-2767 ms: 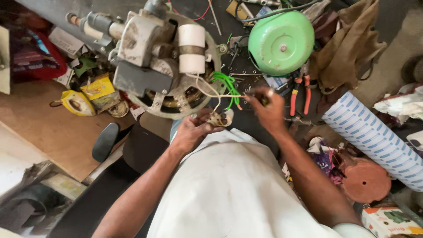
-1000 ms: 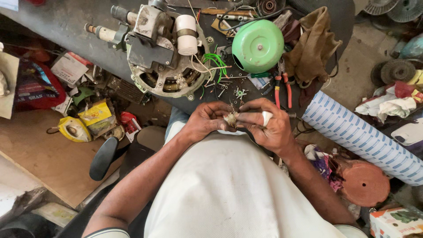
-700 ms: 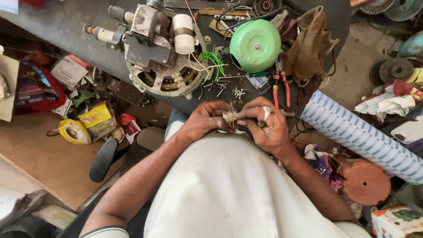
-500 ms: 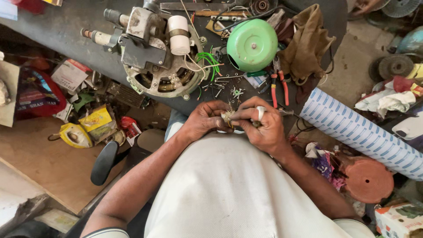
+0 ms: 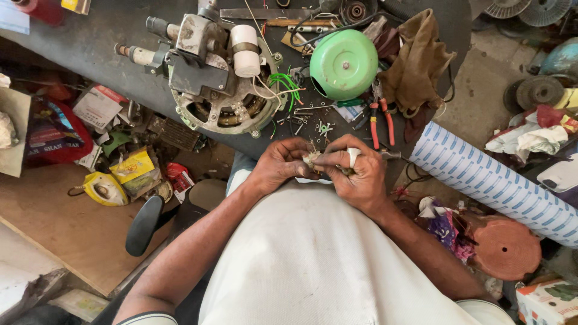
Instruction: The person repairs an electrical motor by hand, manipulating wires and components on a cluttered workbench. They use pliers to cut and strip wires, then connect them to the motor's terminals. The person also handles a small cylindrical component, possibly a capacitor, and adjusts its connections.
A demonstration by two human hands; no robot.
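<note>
A small pale part (image 5: pixel 313 159), mostly hidden, is pinched between the left hand (image 5: pixel 280 165) and right hand (image 5: pixel 355 174).

A Messy Workshop

A dark workbench (image 5: pixel 90 48) stretches across the top, covered in tools. Below it lies a brown wooden board (image 5: pixel 66 235). On the right is a dusty grey floor (image 5: pixel 475 90). Daylight falls softly everywhere.

**Metal, plastic, cloth on my bench**

I see a dull, grimy metal motor (image 5: pixel 220 90), a glossy green plastic cover (image 5: pixel 344 64), a limp brown cloth (image 5: pixel 418 63), red plastic-handled pliers (image 5: pixel 382 117) and a matt patterned paper roll (image 5: pixel 494 180).
</note>
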